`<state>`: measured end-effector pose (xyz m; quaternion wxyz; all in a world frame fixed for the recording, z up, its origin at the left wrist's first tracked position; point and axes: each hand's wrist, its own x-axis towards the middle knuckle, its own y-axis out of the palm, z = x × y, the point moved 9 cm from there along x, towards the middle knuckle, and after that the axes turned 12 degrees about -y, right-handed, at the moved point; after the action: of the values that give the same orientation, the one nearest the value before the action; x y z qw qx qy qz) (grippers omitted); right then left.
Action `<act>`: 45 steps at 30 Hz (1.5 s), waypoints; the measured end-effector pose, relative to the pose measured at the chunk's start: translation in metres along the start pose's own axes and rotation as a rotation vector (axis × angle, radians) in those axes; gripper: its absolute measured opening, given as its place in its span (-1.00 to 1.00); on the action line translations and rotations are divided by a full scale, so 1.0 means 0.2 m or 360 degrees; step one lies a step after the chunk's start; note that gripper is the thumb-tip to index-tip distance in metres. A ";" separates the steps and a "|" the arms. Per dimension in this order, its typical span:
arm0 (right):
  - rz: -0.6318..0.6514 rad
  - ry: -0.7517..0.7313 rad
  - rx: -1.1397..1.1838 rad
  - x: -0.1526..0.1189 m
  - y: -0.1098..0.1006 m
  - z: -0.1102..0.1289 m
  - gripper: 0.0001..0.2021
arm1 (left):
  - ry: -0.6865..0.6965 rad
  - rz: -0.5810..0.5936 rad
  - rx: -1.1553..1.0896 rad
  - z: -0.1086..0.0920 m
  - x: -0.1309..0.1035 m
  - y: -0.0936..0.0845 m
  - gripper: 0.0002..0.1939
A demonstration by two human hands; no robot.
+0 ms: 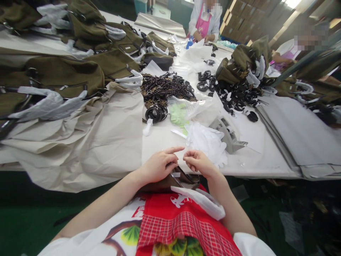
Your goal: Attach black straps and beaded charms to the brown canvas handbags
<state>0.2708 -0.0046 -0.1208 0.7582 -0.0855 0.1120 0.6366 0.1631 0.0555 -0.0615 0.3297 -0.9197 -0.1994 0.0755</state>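
A brown-olive bag point(162, 185) with a zipper lies at the table's front edge, against my red apron. Its handle, wrapped in white covering point(204, 202), rests over the apron. Over the bag's zippered edge is my left hand point(161, 164), index finger stretched towards the right and the other fingers curled. What those fingers hold, if anything, is too small to tell. Close by on the right, my right hand point(198, 163) has its thumb and fingers pinched together; I cannot make out anything between them. The fingertips of the two hands are slightly apart.
White paper-like pieces point(204, 142) lie just ahead, beside a grey tape dispenser point(229, 135). Beyond are patterned straps point(165, 89), coiled black straps point(156, 113) and black ring-shaped parts point(237, 97). Olive bags point(66, 74) line the left. A co-worker point(205, 21) stands across the table.
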 end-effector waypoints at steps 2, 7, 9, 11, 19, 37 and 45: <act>0.0053 -0.0052 -0.0223 -0.02 0.02 0.04 -0.83 | 0.0057 0.0103 0.0054 -0.02 0.02 0.03 -0.84; -0.0078 -0.0289 -0.0525 -0.06 -0.11 0.16 -0.80 | -0.0054 0.0084 0.0159 0.02 0.07 0.04 -0.85; -0.0181 -0.0320 -0.0639 -0.09 -0.22 0.19 -0.79 | -0.0103 0.0029 0.0100 0.03 0.07 0.02 -0.86; -0.0268 -0.0326 -0.0723 -0.12 -0.33 0.20 -0.79 | -0.0124 -0.0001 0.0010 0.04 0.06 0.01 -0.86; -0.0406 -0.0332 -0.0848 -0.19 -0.49 0.22 -0.77 | -0.0180 -0.0071 -0.0112 0.05 0.04 0.00 -0.87; 0.0159 -0.0933 -0.1751 -0.07 0.16 0.38 -0.77 | -0.0188 -0.0132 -0.0187 0.04 0.00 -0.02 -0.86; -0.0144 -0.0875 -0.1794 -0.12 0.10 0.39 -0.83 | -0.0523 -0.0244 -0.0726 0.21 -0.03 -0.06 -0.80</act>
<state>0.2511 -0.0026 -0.0386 0.6240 -0.3100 -0.4435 0.5638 0.1429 0.0862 -0.0855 0.0824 -0.9277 -0.3310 0.1516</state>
